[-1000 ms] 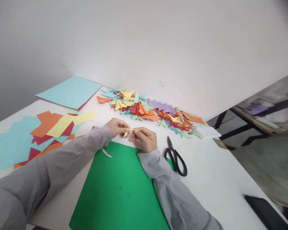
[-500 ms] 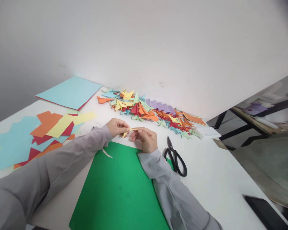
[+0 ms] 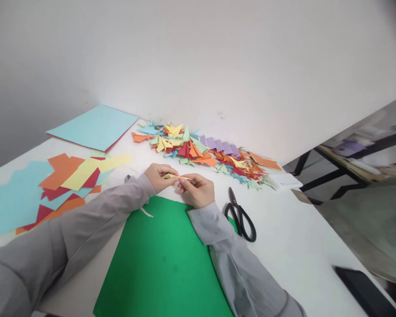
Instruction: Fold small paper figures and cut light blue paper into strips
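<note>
Between my two hands is a small folded piece of yellow paper, partly covered by the fingers. My left hand pinches its left part, and my right hand pinches it from the right, with a thin pointed end showing over the fingers. Both hands are just above the top edge of a green sheet. Behind them lies a long pile of small folded paper pieces in yellow, orange, red, blue, green and purple.
Black-handled scissors lie right of my right hand. Loose coloured paper pieces spread at the left, with a large light blue sheet behind. A dark flat device rests at the front right. A wall stands behind the table.
The yellow paper has turned between my fingers; its hanging part now lies level beside my left thumb. Both hands have come slightly closer together. The view has shifted a little.
</note>
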### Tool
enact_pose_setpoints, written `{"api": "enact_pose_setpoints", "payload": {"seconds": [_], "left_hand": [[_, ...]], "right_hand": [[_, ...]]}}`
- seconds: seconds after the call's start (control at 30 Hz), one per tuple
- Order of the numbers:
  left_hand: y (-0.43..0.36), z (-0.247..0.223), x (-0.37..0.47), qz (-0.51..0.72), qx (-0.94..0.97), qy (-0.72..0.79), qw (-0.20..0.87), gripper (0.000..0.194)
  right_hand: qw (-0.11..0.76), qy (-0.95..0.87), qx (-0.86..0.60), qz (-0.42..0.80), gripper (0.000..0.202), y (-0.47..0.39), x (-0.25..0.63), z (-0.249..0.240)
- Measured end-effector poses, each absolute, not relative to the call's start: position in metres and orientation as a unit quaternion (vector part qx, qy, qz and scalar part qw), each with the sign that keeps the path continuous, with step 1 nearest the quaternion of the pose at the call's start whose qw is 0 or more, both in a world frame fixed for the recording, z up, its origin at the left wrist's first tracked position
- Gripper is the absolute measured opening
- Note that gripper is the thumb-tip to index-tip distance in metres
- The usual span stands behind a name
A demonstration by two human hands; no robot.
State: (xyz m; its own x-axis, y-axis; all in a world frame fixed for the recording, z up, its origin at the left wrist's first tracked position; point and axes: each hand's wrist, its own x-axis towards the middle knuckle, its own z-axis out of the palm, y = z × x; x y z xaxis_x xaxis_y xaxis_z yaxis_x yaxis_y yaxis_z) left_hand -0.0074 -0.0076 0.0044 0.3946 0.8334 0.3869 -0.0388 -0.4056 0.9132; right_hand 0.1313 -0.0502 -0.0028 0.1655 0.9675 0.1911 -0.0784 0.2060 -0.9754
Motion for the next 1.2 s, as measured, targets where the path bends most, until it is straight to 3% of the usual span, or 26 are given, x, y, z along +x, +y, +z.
{"api": "enact_pose_setpoints", "payload": {"seconds": [0.17,0.43,1.2], "left_hand": [[-0.0062,-0.0013,-0.0074,0.49,0.749,0.27,0.355,0.012],[-0.0079,0.0006,-0.0079,0.507,0.772,0.247,0.294,0.012],[-0.0073,0.001,-0.0078,0.513,0.777,0.23,0.283,0.012]], "right_hand": [[0.621,-0.478,-0.449,0.429,0.018,-0.0499,0.1303,-0.0026],[0.621,-0.517,-0.446,0.386,0.017,-0.0493,0.1318,-0.0078],[0.629,-0.512,-0.469,0.351,0.012,-0.0489,0.1314,-0.0056]]}}
